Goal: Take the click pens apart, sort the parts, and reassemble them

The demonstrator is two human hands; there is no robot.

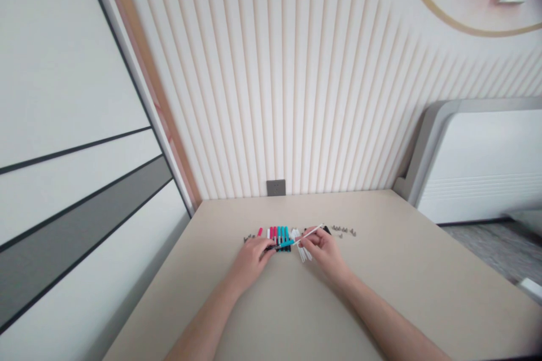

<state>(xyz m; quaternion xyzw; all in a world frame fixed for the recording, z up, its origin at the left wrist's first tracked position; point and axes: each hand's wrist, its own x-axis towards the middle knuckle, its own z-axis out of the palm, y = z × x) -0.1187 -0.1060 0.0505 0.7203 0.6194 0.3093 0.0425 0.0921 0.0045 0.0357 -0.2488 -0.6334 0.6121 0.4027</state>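
My left hand [253, 255] is closed on a pen barrel [286, 243], blue at its right end and dark toward my fingers. In my right hand [325, 252] a thin white pen refill [312, 231] is pinched, slanting up to the right. Its lower end meets the blue end of the barrel; whether it sits inside, I cannot tell. Behind the barrel lies a row of red and blue pen pieces [280, 232], with one white piece at its left. Loose white refills [304, 255] lie fanned out between my hands.
Small grey metallic pieces [344, 230] are scattered right of my right hand, near black pieces [327, 229] partly behind it. Small dark pieces [249, 237] lie beyond my left hand. The beige table [271, 316] meets a ribbed wall with a dark socket [276, 188].
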